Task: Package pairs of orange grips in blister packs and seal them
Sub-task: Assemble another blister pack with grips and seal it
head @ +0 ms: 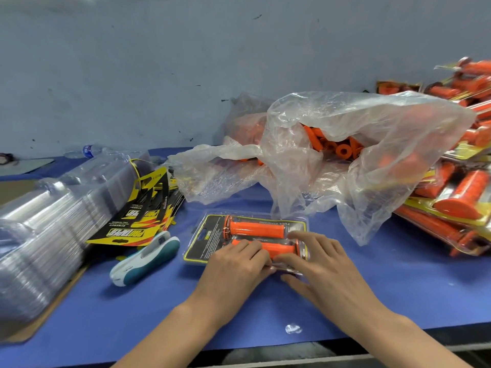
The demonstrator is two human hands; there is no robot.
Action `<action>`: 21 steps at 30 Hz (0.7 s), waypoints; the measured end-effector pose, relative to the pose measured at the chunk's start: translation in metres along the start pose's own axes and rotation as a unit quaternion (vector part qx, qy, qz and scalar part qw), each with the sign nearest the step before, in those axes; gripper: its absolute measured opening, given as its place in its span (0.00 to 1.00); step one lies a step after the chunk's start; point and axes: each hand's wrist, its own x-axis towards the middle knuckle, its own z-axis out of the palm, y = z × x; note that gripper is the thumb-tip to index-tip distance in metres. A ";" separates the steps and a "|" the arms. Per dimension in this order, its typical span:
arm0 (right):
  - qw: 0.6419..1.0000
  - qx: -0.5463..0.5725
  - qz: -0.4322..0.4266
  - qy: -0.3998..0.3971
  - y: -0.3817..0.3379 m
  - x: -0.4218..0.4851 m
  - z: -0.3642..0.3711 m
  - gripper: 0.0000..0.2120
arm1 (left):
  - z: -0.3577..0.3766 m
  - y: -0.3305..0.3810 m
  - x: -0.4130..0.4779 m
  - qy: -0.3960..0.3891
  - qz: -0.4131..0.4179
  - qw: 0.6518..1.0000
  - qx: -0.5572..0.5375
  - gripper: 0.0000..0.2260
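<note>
Evidently the blister pack [210,236] lies flat on the blue table [398,288] at lower centre of the frame so its clear cover can be pressed closed over the two orange grips [256,228], set side by side on the printed card. The left hand [233,266] and right hand [321,261] meet at the pack's near edge, fingers [253,248] nearly straight, pressing flat over the nearer grip and clasping nothing. A white-and-teal stapler [144,257] waits just left, probably for sealing. Loose grips fill the clear bag [345,123] behind.

Even bright light, soft shadows, plastic glare, blurred left edge, wide-angle warp
</note>
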 end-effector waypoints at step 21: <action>0.993 0.109 0.008 -0.049 -0.001 0.002 0.013 0.07 | -0.027 -0.118 -0.079 -0.170 -0.378 0.909 0.043 0.17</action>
